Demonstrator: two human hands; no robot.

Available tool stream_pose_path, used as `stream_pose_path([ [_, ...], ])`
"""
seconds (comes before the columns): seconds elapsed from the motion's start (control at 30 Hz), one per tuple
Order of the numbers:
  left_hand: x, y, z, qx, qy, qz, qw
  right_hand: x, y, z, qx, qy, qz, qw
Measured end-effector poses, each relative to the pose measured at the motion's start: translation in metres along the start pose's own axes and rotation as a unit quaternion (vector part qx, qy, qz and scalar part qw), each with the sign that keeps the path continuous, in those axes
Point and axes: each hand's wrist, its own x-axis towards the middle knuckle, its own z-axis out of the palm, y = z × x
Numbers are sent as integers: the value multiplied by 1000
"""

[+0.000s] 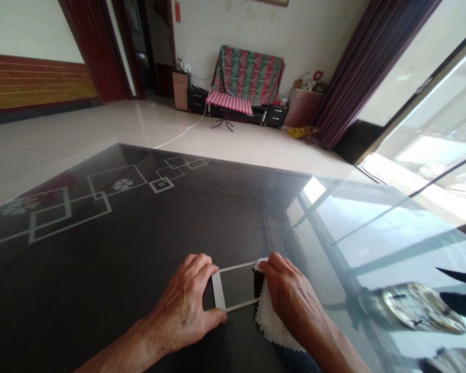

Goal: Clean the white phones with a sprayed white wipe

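Observation:
A white-bordered phone [237, 286] with a dark, blank screen lies low over the dark glossy table [202, 223], near its front edge; I cannot tell whether it is a whole phone or only its front glass. My left hand [190, 298] grips its left end, thumb at the near corner and fingers at the far corner. In my right hand [289, 285] is a white cleaning cloth [274, 321] with zigzag edges, bunched under the fingers at the phone's right end. Hand and cloth hide that end, and the cloth's lower part hangs toward me.
At the table's right stands a round glass dish [423, 308] with a black object [460, 295] beside it. Beyond the table are a stool with a striped pink cover [229, 102], a draped television cabinet [248, 75] and a white cable [182, 132] on the floor.

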Motion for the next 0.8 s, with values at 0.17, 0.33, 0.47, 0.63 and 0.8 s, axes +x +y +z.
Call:
stream_pose_path([
  [0.17,0,1,-1,-3,2,-2,1000,3,-10,2,-4,-1,11,1000],
  [0.33,-1,-2,2,-8,15,3,1000,4,-22,4,-1,-7,-2,1000],
  [0.47,-1,-3,4,-14,14,1,1000,6,-34,7,12,-6,-20,1000],
  [0.63,-1,-2,2,-16,8,-7,1000,6,-47,8,38,-12,-39,998],
  [0.8,0,-3,2,-13,7,-3,1000,7,-50,8,38,-15,-36,998],
])
